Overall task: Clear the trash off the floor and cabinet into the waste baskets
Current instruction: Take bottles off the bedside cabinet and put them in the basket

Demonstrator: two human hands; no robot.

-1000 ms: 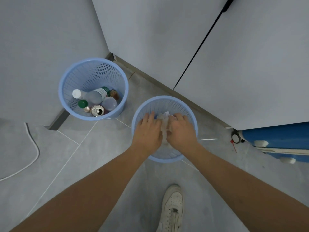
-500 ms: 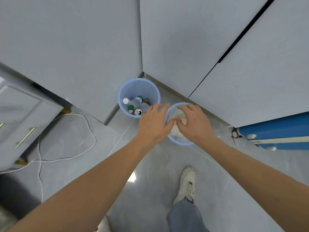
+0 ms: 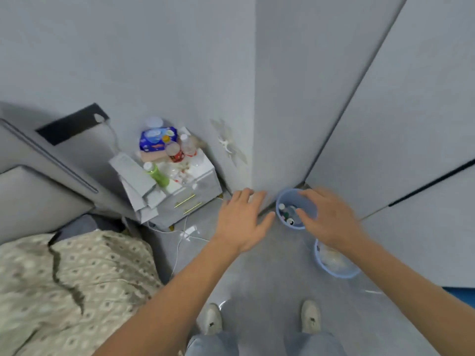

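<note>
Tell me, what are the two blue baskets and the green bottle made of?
The far blue basket and the near blue basket look like matte plastic: one even pale blue, thin walls and rolled rims. The picture is too blurred to show any holes in them. The green bottle on the cabinet is probably clear plastic with green drink inside, since light glows through it under a white cap.

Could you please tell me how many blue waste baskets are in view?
2. One round blue plastic waste basket stands in the wall corner and holds bottles; the second blue plastic basket stands nearer the person on the floor, partly hidden behind the right forearm.
</note>
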